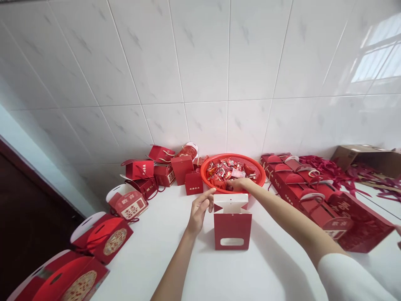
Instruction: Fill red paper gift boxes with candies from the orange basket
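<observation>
A red gift box (pixel 232 230) stands upright on the white table, its top flaps raised and a pale oval label on its front. My left hand (pixel 200 209) is just left of the box's upper edge, index finger stretched out, fingers apart and holding nothing visible. My right hand (pixel 240 184) reaches over the rim of a red plastic basket (pixel 261 173), its fingers down among wrapped sweets (pixel 224 169). A dark red piece lies at those fingertips; whether they grip it is hidden.
Several red gift boxes (pixel 125 202) line the left side, with smaller red boxes (pixel 181 169) by the tiled wall. More handled boxes (pixel 288 184) stand right, beside a large red bag (pixel 360 221), dark red ribbons (pixel 326 169) and a cardboard box (pixel 351 156). Another person's hand (pixel 398 234) shows at the right edge.
</observation>
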